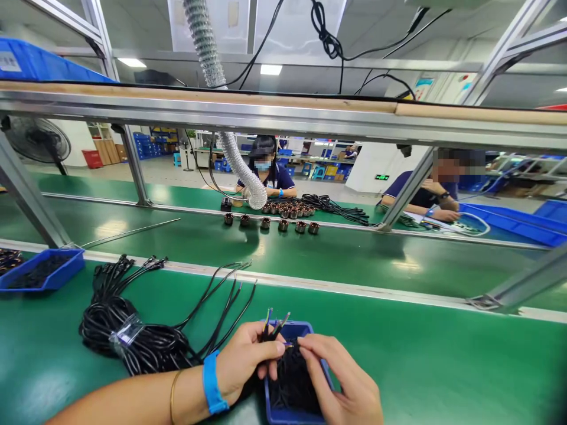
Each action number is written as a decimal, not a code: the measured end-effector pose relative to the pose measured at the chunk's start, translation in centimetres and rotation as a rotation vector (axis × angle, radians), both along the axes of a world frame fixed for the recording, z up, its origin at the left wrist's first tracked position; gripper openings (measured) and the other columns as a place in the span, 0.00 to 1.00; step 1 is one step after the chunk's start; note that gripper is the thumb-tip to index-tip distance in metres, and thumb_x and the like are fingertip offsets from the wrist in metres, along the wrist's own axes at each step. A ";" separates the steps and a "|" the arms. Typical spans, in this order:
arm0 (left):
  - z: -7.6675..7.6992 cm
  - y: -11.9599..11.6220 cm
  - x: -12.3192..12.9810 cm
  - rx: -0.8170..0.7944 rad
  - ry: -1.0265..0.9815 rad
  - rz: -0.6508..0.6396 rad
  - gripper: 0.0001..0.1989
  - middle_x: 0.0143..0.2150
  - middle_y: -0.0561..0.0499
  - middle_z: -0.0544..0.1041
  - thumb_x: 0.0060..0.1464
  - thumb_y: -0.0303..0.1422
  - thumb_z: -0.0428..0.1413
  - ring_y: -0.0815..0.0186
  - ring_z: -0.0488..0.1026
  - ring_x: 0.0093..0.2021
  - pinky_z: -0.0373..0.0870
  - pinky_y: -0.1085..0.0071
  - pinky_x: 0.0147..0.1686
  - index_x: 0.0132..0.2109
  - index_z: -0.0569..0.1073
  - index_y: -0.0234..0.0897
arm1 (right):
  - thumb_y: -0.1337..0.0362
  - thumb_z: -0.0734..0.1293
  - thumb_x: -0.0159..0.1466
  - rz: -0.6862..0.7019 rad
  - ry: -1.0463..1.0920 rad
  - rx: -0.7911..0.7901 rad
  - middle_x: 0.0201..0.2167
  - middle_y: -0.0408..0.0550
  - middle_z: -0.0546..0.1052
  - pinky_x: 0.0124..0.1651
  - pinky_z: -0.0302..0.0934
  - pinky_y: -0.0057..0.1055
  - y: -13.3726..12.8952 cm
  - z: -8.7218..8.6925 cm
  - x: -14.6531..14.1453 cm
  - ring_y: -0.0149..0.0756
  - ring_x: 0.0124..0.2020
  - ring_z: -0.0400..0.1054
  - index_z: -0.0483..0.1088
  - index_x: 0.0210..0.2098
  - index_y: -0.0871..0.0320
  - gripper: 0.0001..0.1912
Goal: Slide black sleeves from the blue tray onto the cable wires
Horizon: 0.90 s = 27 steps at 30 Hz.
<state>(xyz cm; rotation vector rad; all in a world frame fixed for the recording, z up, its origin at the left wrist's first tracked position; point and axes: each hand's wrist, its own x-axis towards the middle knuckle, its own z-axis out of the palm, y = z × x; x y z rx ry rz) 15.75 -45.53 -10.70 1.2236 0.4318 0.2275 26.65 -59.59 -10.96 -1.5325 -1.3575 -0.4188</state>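
My left hand (248, 357), with a blue band at its wrist, is closed round several black cables (274, 332) whose stripped ends show coloured wires. Close beside it, my right hand (339, 375) pinches at the tip of one wire; what lies between its thumb and forefinger is too small to make out. Both hands are over a blue bin (298, 418) filled with small black pieces (295, 383). To the left lies a bundle of black cables (133, 336) tied with a clear wrap, several loose ends reaching toward my left hand.
A blue tray (66, 265) of black parts sits at the left. Metal posts (133, 162) and a rail (266, 121) frame the bench. Copper coils (283, 225) stand in a row beyond. Two people (283, 180) sit across, beside a hanging duct (234, 150).
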 end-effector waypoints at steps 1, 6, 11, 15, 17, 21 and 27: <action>0.0 0.0 0.0 0.000 -0.005 -0.002 0.17 0.22 0.57 0.66 0.41 0.41 0.62 0.75 0.63 0.17 0.50 0.77 0.17 0.32 0.69 0.32 | 0.73 0.65 0.65 0.001 -0.004 -0.015 0.35 0.49 0.79 0.40 0.71 0.27 -0.1 -0.1 0.0 0.35 0.36 0.75 0.74 0.42 0.56 0.09; 0.0 0.0 0.0 -0.016 -0.013 -0.011 0.17 0.23 0.57 0.66 0.41 0.41 0.63 0.76 0.64 0.17 0.51 0.77 0.17 0.33 0.70 0.32 | 0.73 0.65 0.65 0.019 -0.014 -0.043 0.36 0.50 0.79 0.40 0.71 0.29 -0.2 -0.5 0.2 0.36 0.36 0.75 0.73 0.43 0.56 0.10; -0.2 -0.1 0.0 -0.038 -0.020 0.000 0.18 0.23 0.56 0.67 0.41 0.40 0.64 0.75 0.65 0.18 0.51 0.78 0.17 0.33 0.70 0.31 | 0.73 0.65 0.65 0.012 -0.026 -0.040 0.36 0.50 0.79 0.39 0.71 0.30 -0.3 -0.4 0.1 0.37 0.36 0.75 0.73 0.43 0.56 0.10; -0.2 0.0 0.0 -0.035 -0.024 0.005 0.19 0.23 0.56 0.68 0.40 0.41 0.65 0.75 0.66 0.18 0.52 0.78 0.17 0.33 0.70 0.31 | 0.74 0.65 0.65 0.034 -0.044 -0.048 0.36 0.48 0.79 0.40 0.71 0.27 -0.1 -0.1 0.1 0.35 0.36 0.75 0.73 0.43 0.55 0.10; -0.2 0.0 0.0 -0.034 -0.035 0.020 0.21 0.24 0.55 0.69 0.39 0.43 0.66 0.74 0.67 0.19 0.53 0.78 0.18 0.34 0.71 0.31 | 0.73 0.64 0.65 0.050 -0.035 -0.049 0.35 0.48 0.79 0.39 0.71 0.26 0.1 0.2 -0.1 0.34 0.35 0.75 0.73 0.41 0.55 0.09; -0.2 0.1 0.0 -0.036 -0.051 0.016 0.23 0.26 0.54 0.71 0.37 0.43 0.68 0.73 0.70 0.22 0.58 0.78 0.20 0.34 0.70 0.32 | 0.68 0.63 0.67 0.064 0.043 -0.067 0.31 0.47 0.80 0.35 0.71 0.22 0.5 0.5 -0.4 0.33 0.31 0.76 0.74 0.35 0.55 0.08; 0.1 0.1 0.0 -0.096 -0.026 -0.074 0.20 0.25 0.54 0.70 0.36 0.40 0.67 0.72 0.71 0.19 0.55 0.78 0.16 0.32 0.69 0.32 | 0.62 0.67 0.66 -0.028 0.261 -0.107 0.30 0.45 0.82 0.36 0.73 0.20 0.0 -1.5 0.3 0.32 0.28 0.78 0.73 0.47 0.56 0.11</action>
